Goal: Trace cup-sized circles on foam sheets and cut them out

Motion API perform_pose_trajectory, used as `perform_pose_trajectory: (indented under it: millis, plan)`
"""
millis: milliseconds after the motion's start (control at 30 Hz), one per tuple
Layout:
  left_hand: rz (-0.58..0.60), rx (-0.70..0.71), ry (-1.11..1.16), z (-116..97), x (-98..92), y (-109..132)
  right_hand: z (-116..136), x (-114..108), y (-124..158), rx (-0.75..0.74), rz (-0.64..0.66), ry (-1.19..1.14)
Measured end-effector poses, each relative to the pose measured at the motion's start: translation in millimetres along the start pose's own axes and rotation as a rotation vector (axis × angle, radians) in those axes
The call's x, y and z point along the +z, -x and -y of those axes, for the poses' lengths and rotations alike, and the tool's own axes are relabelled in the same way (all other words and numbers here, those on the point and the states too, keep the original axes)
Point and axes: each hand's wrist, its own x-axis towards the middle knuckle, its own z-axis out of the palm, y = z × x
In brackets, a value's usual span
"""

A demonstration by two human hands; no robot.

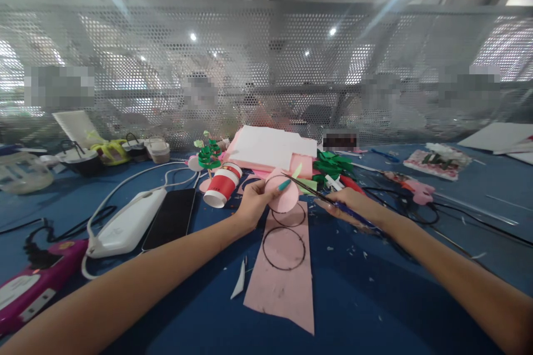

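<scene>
My left hand (252, 204) pinches a round pink paper disc (287, 201) between thumb and fingers. My right hand (345, 206) is closed around a pair of scissors (307, 186), their dark, thin blades pointing left to the disc's upper edge. Whether the blades touch the paper I cannot tell; the handles are mostly hidden by the hand. Below the disc lies a pink paper strip (283, 297) with black circles drawn on it, its upper end partly covered by the disc. A red and white paper cup (224, 184) is tipped over left of my left hand.
White sheets (266, 146) are stacked at the back, beside green paper leaves (333, 165). A small green paper tree (209, 155) stands behind the cup. Leftward lie a black phone (170, 219), a white power bank (127, 223) with cable and a magenta power strip (62, 272). Paper scraps dot the blue table.
</scene>
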Motion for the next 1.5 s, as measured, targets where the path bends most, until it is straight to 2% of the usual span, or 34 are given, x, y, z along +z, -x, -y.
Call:
perform_pose_trajectory:
  millis: [333,733,1033,1233,1500]
  plan:
    - [0.016,0.007,0.002,1.2,-1.5,0.4,-8.3,6.7,-2.3,-0.025,-0.019,-0.041]
    - [0.028,0.013,0.022,0.4,-1.2,-0.5,-8.0,3.6,-2.7,-0.018,0.002,-0.067]
    - [0.013,0.008,0.039,2.4,-1.9,-1.6,0.3,0.1,2.2,0.166,0.082,-0.268]
    - [0.018,0.007,0.049,2.2,-2.4,-1.0,3.8,-4.4,0.0,0.106,0.062,-0.062]
    - [0.015,0.009,0.08,3.5,-3.8,-2.1,8.0,-6.0,0.0,0.134,0.069,-0.028]
